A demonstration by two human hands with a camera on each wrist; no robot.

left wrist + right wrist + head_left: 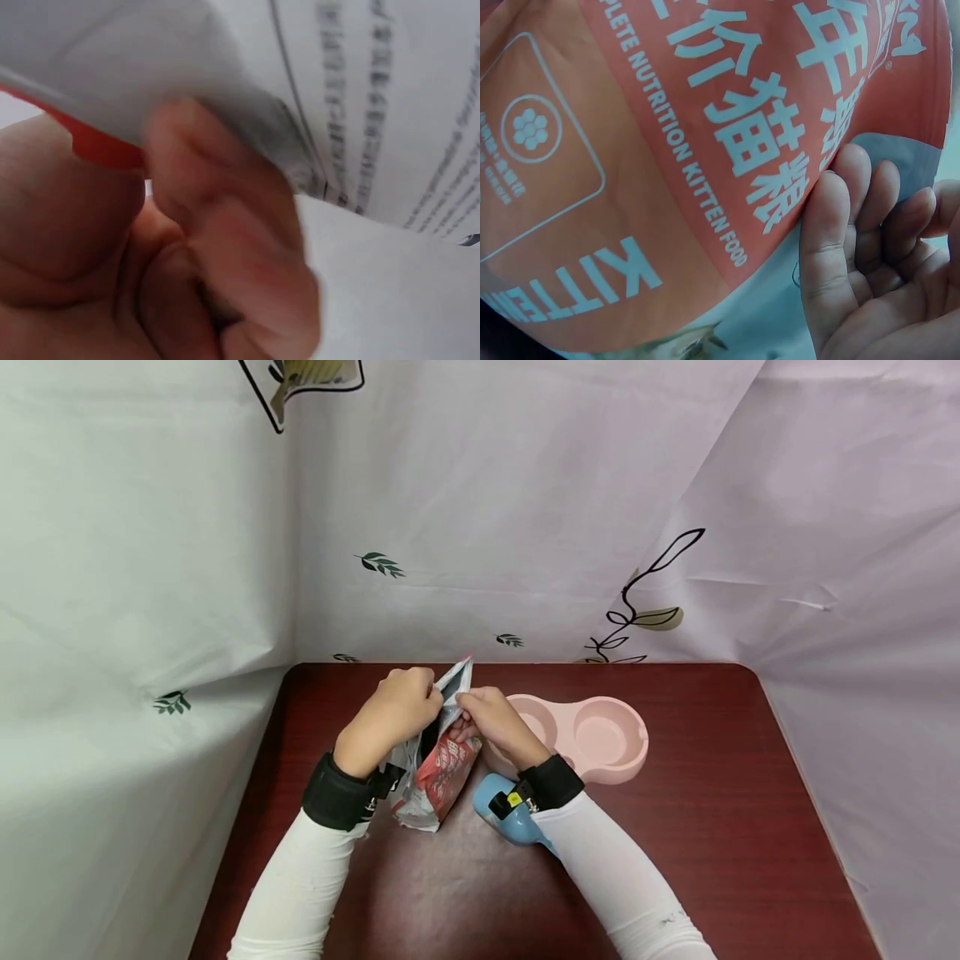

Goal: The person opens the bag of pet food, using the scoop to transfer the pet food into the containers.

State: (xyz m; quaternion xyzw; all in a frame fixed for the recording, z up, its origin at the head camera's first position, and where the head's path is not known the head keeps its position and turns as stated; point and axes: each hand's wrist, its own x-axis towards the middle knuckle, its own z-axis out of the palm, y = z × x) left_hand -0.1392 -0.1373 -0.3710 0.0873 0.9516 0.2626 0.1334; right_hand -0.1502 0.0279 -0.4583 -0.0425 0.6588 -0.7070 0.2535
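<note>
A kitten food bag [448, 772], red-orange and white, stands tilted on the table with its top mouth parted. My left hand [397, 706] pinches the white printed side of the mouth between thumb and curled fingers, as the left wrist view shows up close. On the opposite side, my right hand [495, 720] grips the red panel's top edge, thumb against fingers. Lettering reading "kitten food" [694, 187] fills the right wrist view. What lies inside the bag is hidden. Under my right wrist rests a blue scoop [519, 828], its handle partly covered by the sleeve.
Behind my right forearm sits a pink double bowl [566, 720], its left part overlapped by my hand. The dark red table [720, 827] meets pale patterned cloth [480, 527] at the back and sides.
</note>
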